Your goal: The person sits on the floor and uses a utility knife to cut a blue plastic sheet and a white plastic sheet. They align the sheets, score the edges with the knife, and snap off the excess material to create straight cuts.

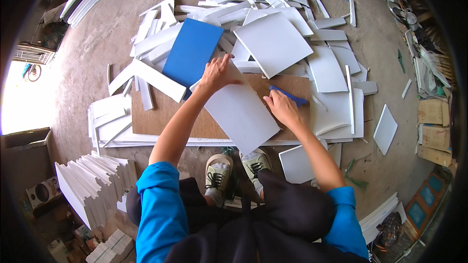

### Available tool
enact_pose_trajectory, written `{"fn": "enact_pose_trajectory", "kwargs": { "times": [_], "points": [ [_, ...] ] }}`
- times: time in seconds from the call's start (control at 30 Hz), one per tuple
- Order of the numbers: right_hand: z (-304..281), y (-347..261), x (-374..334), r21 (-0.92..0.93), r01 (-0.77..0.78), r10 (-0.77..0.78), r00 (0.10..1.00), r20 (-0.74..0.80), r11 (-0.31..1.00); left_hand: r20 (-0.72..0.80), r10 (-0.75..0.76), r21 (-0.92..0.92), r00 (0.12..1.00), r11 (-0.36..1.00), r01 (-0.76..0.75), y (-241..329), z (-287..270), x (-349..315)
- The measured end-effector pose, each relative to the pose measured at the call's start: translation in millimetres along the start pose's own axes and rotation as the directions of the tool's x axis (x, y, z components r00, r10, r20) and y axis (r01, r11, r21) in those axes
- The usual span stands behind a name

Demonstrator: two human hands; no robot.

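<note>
My left hand (217,74) rests with thumb and fingers spread on the upper end of a white rectangular board (243,114). That board lies at a slant over a brown plywood sheet (170,117), its near corner overhanging toward my shoes. To its right, my right hand (283,107) has its fingers bent against a narrow blue tool (295,98) above the plywood. My fingers cover part of this tool, so its exact kind does not show. A blue rectangular panel (192,48) leans on white pieces just beyond my left hand.
A heap of white offcuts (161,39) spreads beyond the plywood, topped by a large white panel (273,41). Upright white sheets (97,185) stand stacked at the near left. My shoes (218,175) are close to the near edge. Cardboard boxes (434,126) line the right side.
</note>
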State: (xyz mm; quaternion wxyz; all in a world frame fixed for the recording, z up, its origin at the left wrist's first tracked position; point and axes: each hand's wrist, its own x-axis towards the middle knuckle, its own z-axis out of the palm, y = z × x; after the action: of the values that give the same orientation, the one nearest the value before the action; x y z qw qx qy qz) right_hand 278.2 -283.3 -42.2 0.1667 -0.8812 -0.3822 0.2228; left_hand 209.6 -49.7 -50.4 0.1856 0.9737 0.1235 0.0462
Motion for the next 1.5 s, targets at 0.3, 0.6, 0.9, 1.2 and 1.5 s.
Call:
{"fn": "enact_pose_trajectory", "kwargs": {
  "times": [0.3, 0.6, 0.9, 1.2, 1.5],
  "points": [
    [-103.1, -81.5, -28.0, -0.104, 0.332, -0.345, 0.926, -0.155, 0.938, -0.267, 0.103, -0.091, 0.958, 0.987, -0.132, 49.9, -155.9, -23.6],
    [-133.5, -164.5, -83.1, -0.146, 0.682, -0.695, 0.682, -0.229, 0.717, -0.508, 0.145, 0.013, 0.849, 0.987, -0.161, 69.8, -252.2, -122.0],
    [-126.2, -200.1, -105.1, 0.158, 0.758, -0.702, 0.647, -0.296, 0.632, -0.678, 0.021, -0.148, 0.734, 0.975, -0.165, 47.4, -254.2, -176.2],
    [-129.2, -189.5, -108.5, -0.171, 0.591, -0.613, 0.730, -0.303, 0.788, -0.642, -0.165, -0.251, 0.749, 0.968, -0.002, 54.1, -246.6, -179.1],
    [-117.3, -180.3, -100.7, -0.343, 0.626, -0.713, 0.633, -0.301, 0.700, -0.595, -0.069, -0.149, 0.801, 0.989, -0.026, 75.6, -241.3, -168.0]
  ]
}}
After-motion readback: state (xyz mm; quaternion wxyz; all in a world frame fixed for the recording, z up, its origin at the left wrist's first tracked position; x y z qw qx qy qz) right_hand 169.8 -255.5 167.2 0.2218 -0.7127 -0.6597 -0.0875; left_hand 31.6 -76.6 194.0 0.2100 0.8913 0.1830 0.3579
